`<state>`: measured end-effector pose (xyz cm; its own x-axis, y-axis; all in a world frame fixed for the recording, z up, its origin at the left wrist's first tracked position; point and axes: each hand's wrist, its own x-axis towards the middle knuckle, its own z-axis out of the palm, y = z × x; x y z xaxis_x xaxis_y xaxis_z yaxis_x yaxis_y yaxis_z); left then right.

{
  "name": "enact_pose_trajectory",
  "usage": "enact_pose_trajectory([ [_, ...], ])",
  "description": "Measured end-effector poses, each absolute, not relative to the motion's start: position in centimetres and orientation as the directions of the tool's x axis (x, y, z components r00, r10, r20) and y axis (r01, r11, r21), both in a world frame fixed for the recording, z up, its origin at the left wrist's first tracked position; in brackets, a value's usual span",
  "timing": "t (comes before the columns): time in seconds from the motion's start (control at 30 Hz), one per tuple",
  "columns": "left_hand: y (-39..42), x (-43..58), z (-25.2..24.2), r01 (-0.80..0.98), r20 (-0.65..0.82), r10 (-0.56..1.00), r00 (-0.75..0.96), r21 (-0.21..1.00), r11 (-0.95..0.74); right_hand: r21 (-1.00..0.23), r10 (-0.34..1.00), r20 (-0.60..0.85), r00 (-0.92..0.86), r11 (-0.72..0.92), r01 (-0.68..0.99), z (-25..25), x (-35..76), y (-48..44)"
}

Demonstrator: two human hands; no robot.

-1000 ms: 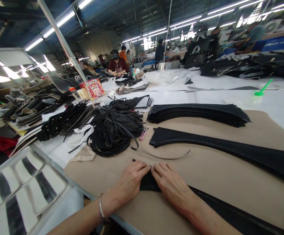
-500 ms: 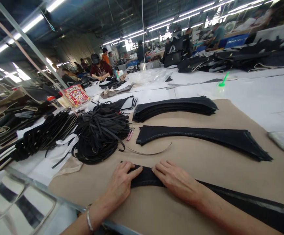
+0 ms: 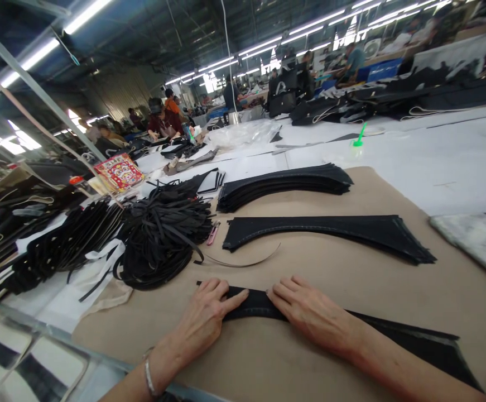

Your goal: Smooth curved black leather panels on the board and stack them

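A long black curved fabric piece (image 3: 256,304) lies nearest me on the tan sheet, its right part passing beneath my right forearm. My left hand (image 3: 205,310) is closed over its left end, with the thumb stretched along the top. Just to the right, my right hand (image 3: 305,307) presses bent fingers onto the same piece near its far edge. A short stretch of black cloth shows between the two hands. Beyond them lie a stack of similar curved pieces (image 3: 318,224) and a thicker stack (image 3: 284,184) behind it.
A bundle of black straps (image 3: 163,234) lies left, beside pink snips (image 3: 213,233) and a thin loose strip (image 3: 251,263). The tan sheet (image 3: 176,371) covers the near table. Farther back are a green-nozzled bottle (image 3: 359,139), a red printed box (image 3: 121,171) and a co-worker (image 3: 165,123).
The camera view has turned slightly right, so the table things appear farther left. Both hands have shifted a little to the right along the black curved piece, still on it.
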<state>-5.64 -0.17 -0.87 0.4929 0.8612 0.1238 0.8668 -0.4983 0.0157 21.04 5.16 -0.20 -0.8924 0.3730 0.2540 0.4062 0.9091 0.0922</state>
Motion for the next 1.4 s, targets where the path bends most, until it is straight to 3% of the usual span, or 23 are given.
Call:
enact_pose_trajectory([
  [0.27, 0.5, -3.5, 0.2, 0.808, 0.121, 0.816, 0.565, 0.122, -0.577, 0.107, 0.391, 0.26, -0.883, 0.897, 0.428, 0.0, 23.4, 4.8],
  [0.47, 0.7, -2.4, 0.6, 0.8, 0.056, 0.799, 0.599, -0.017, -0.599, 0.12, 0.387, 0.305, -0.87, 0.891, 0.438, -0.4, 25.2, 4.7],
  [0.57, 0.7, -2.1, 0.6, 0.808, 0.086, 0.804, 0.588, -0.029, -0.588, 0.108, 0.402, 0.288, -0.869, 0.888, 0.446, -0.3, 26.1, 4.5],
  [0.9, 1.2, 3.3, -0.1, 0.719, 0.231, 0.742, 0.63, 0.189, -0.669, 0.096, 0.439, 0.292, -0.85, 0.87, 0.483, -0.4, 26.6, 4.3],
  [1.2, 0.9, 3.9, -1.8, 0.68, 0.311, 0.671, 0.673, 0.097, -0.727, 0.095, 0.449, 0.243, -0.86, 0.871, 0.482, 1.1, 28.2, 4.4],
  [1.4, 1.0, 4.5, -1.7, 0.72, 0.244, 0.712, 0.659, 0.068, -0.69, 0.103, 0.473, 0.241, -0.848, 0.856, 0.507, 1.0, 31.8, 3.7],
])
